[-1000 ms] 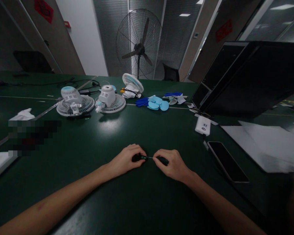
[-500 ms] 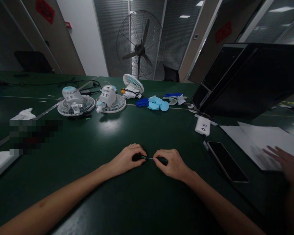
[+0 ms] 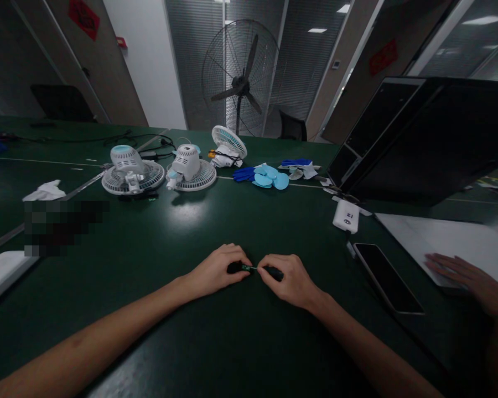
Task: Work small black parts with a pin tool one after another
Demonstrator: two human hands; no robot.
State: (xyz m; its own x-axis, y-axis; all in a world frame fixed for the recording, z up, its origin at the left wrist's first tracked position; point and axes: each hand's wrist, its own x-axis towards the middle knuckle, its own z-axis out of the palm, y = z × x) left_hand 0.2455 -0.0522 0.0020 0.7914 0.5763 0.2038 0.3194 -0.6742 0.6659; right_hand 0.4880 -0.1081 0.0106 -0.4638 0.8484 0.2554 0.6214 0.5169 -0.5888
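Note:
Over the middle of the dark green table, my left hand pinches a small dark part with a green circuit-like end. Facing it, my right hand is closed on a small dark-handled screwdriver. Its thin metal shaft points left and reaches the green end; whether the tip touches it is too small to tell. The fingers of both hands are close together, a short gap apart.
White fans lie at the back left, with blue gloves and light-blue fan blades. On the right are a white device, a phone, a large monitor and another person's hand on papers.
The view has shifted slightly. My hands hold nearly the same pose, with the shaft's visible length a little shorter. The other person's hand has moved left across the papers, which lie flatter.

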